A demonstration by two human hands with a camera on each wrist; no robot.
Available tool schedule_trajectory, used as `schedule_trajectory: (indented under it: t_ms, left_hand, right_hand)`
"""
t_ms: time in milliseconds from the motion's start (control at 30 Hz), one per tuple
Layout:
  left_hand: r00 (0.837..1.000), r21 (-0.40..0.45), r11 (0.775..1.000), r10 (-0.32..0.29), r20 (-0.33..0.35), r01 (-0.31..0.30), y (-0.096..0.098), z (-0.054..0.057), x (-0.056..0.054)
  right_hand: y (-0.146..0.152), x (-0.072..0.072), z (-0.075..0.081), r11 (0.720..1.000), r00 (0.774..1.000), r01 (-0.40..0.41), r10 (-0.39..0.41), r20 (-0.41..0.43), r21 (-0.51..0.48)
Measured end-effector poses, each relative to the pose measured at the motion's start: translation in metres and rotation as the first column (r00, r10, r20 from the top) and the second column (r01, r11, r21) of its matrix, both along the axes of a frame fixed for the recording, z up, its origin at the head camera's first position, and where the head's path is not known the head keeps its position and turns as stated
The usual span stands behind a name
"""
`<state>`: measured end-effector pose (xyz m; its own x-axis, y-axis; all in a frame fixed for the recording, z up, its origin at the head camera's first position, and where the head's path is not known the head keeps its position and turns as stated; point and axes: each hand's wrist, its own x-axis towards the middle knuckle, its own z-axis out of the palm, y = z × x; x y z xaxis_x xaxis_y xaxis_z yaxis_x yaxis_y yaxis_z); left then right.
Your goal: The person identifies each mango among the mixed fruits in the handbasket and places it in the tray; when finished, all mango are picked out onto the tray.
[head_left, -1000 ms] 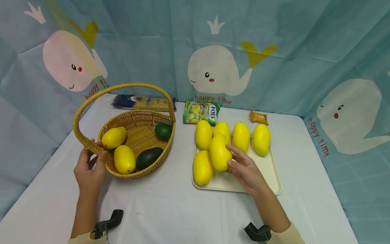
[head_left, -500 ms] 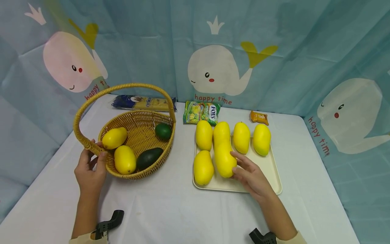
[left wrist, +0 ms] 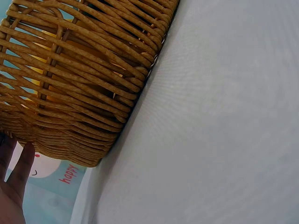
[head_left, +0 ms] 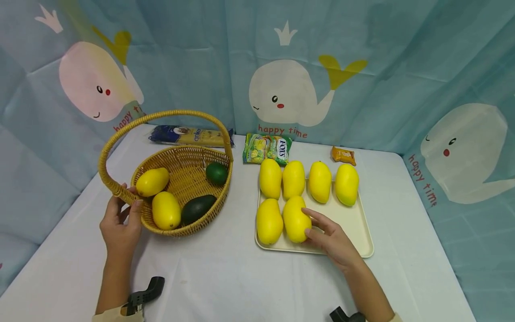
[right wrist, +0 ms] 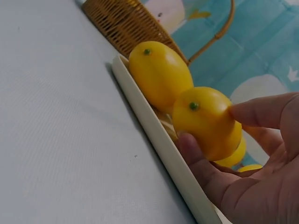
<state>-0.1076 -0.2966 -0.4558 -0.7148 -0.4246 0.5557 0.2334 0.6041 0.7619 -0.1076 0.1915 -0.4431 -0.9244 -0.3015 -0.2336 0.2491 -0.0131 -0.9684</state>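
My right hand pinches a yellow mango between thumb and fingers, low over the front of the cream tray. Just left of it lies another mango, seen also beside the held mango in the right wrist view. Several more mangoes stand in a row along the tray's back. My left hand grips the wicker basket at its left rim, by the foot of the handle. Inside the basket are two yellow fruits, a dark green avocado and a smaller green fruit.
Behind the basket lies a blue and yellow pasta packet. A green Fox's candy bag and a small orange wrapped snack sit behind the tray. A blue curtain with whales hangs along the table's back.
My right hand has brought the mango down and toward me, from over the back row to the tray's front beside another mango. The left hand keeps its hold on the basket.
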Motion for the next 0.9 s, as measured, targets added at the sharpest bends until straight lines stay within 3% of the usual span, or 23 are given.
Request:
schedule_trajectory:
  t_ms: [433,767,900]
  left_hand:
    - [1.0,0.006,1.0,0.016,0.006,-0.016,0.001,-0.002,-0.002]
    - [1.0,0.012,1.0,0.016,-0.018,-0.015,0.016,0.017,0.005]
    - [1.0,0.01,1.0,0.014,-0.015,-0.014,0.011,0.011,0.002]
  right_hand:
    - [-0.003,0.004,0.004,0.982,0.996,-0.035,0.05,-0.074,0.187]
    - [0.005,0.001,0.012,0.948,0.993,0.013,0.027,-0.119,0.319]
    - [0.011,-0.005,0.02,0.934,0.985,0.024,0.039,-0.168,0.357]
